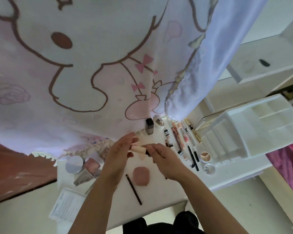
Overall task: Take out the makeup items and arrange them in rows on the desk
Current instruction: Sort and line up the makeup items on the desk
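Both hands meet over the middle of the white worktop [156,196], sharing a beige makeup tube [138,148] held just above the surface. The left hand [120,152] grips the tube's pale end between its thumb and its long, nearly straight fingers. The right hand [164,159] pinches the dark end with curled fingertips.

Just nearer the person than the hands, a pink powder puff [140,176] lies flat, with a thin black pencil [133,189] lying at a slant just to its left.

To the right of the hands, a row of lip gloss tubes [176,137] and slim sticks lies side by side, and a black eyeliner pen [192,155] lies at the row's near end. Close by are a small round divided pot [205,157] and a round white lid [209,169] with lettering.

Beyond the hands a dark square bottle [149,126] stands beside a round compact [159,123], both at the hem of a cartoon-print curtain [74,65] that hangs over the far side of the worktop.

On the left sit a jar with a silvery lid [74,164], a pink bottle [92,164] and a clear box [85,178], close together. A printed leaflet [66,205] lies near the left edge.

A white compartment organiser [260,125] stands at the right end.
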